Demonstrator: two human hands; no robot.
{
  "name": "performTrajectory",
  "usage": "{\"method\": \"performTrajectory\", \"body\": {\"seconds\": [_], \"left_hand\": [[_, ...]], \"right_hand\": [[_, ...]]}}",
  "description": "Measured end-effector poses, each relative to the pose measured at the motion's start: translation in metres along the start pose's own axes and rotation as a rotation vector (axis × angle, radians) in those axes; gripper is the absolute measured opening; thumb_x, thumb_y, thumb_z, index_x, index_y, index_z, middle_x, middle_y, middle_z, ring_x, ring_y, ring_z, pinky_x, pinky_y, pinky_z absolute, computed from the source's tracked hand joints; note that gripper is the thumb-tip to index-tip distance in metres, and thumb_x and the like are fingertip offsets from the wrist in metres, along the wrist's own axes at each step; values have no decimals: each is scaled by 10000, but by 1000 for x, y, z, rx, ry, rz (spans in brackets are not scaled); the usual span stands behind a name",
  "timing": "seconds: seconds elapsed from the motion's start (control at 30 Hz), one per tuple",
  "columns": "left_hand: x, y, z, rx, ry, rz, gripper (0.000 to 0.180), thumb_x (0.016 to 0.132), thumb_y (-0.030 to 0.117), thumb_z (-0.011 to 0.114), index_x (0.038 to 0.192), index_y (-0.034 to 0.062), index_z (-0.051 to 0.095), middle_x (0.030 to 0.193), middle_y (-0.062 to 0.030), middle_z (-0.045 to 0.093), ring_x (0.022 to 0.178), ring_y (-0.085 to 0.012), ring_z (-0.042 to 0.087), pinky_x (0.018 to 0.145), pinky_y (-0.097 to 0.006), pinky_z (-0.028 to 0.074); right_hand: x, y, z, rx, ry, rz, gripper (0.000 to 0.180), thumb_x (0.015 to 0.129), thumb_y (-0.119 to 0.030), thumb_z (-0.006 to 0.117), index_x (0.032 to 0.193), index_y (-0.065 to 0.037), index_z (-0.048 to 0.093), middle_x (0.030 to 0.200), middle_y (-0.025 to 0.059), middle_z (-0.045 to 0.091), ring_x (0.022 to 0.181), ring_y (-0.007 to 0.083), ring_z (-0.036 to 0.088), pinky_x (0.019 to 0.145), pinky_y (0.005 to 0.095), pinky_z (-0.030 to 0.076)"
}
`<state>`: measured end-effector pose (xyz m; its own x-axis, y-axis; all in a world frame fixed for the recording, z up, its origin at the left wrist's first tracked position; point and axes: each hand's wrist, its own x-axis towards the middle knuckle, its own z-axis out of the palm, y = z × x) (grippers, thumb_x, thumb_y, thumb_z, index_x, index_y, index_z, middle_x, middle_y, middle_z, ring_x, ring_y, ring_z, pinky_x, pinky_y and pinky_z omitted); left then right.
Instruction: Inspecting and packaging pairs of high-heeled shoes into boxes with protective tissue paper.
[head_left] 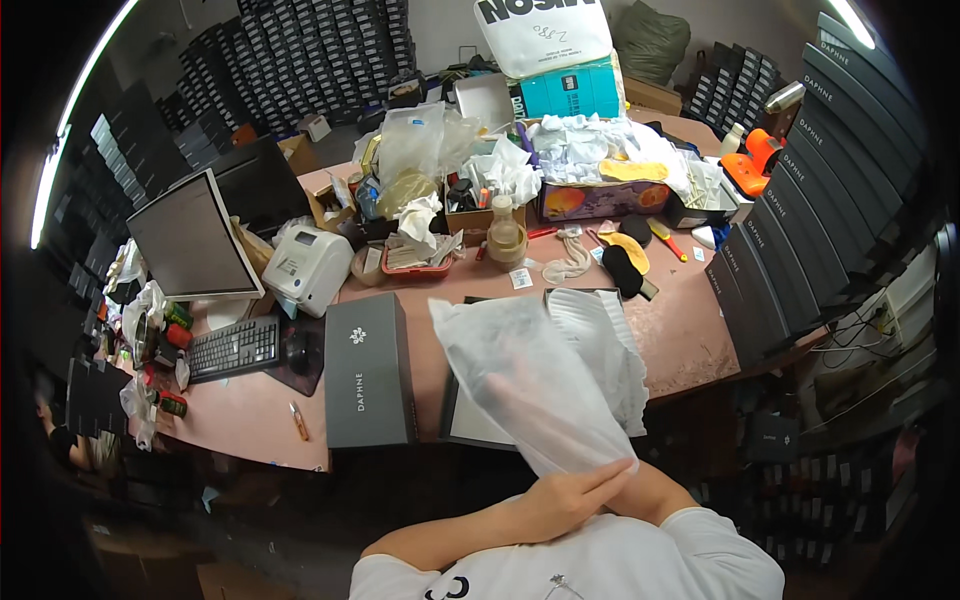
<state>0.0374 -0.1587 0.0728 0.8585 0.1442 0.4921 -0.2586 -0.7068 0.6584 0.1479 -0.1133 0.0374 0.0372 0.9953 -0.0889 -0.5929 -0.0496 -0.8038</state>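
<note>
**Two hands at the near end of a white dust bag**

One thin, translucent white fabric bag stands over the near edge of the pink table. It is soft and creased, pale enough that darker shapes show faintly through it. Its long axis runs from near right to far left: the narrow end is gathered low at the person's hands, and the wide, squarish end tilts up and away toward the far left.

The left hand lies across the bag's near end, fingers together and stretched flat toward the right, pressing on the fabric. The right hand sits just behind it, mostly hidden by the left hand and the bag, so I cannot tell how its fingers are set.

Under the bag lies an open dark shoe box with a pale inside. White ruffled tissue paper spreads just right of the bag. Just left stands a dark grey box lid, long axis running near to far. Farther left are a black keyboard, a monitor and a white label printer. Far across the table sits a cluttered heap of plastic bags and tissue. Stacks of dark boxes line the right side.
</note>
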Motion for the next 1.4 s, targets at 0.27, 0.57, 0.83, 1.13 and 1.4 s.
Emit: {"method": "performTrajectory", "body": {"seconds": [0.27, 0.57, 0.83, 1.13, 1.4], "left_hand": [[-45, -28, -30, -843, 1062, -715, 991, 766, 455, 752, 1478, 95, 163, 1510, -94, 187, 1349, -287, 268, 1100, -406, 259], [-117, -54, -129, -152, 841, -816, 791, 666, -73, 666, 1382, 61, 358, 1197, -144, 561, 1079, -269, 570, 929, -370, 468], [29, -90, -66, -673, 858, -745, 877, 775, 30, 654, 1494, 91, 156, 1416, -157, 397, 1203, -266, 495, 1018, -357, 391], [84, -209, 128, -708, 514, -914, 587, 981, 287, 482, 1443, 17, 243, 1375, -141, 421, 1232, -204, 451, 1043, -321, 340], [90, -218, 132, -898, 567, -908, 520, 923, 292, 572, 1266, -72, 430, 1276, -198, 502, 1124, -263, 522, 968, -352, 392]], "right_hand": [[-34, 2, 3, -404, -175, -71, 426, 891, -239, 583, 1254, -28, 518, 1174, 172, 594, 1000, 284, 625, 867, 358, 500], [-89, 33, -63, -197, -229, 471, 415, 975, -212, 469, 1343, -19, 470, 1301, 168, 535, 1170, 264, 543, 949, 384, 481], [-90, -15, -76, -678, -6, -104, 939, 730, -252, 786, 1447, 5, 237, 1402, 176, 401, 1318, 262, 371, 1093, 360, 276], [-39, 1, -186, -878, 582, -59, 835, 794, -215, 704, 1426, 44, 224, 1385, 275, 376, 1300, 363, 384, 1064, 404, 316], [-36, 14, -181, -951, 592, -32, 741, 885, -126, 556, 1460, 41, 121, 1472, 303, 225, 1383, 394, 237, 1119, 399, 236]]}}
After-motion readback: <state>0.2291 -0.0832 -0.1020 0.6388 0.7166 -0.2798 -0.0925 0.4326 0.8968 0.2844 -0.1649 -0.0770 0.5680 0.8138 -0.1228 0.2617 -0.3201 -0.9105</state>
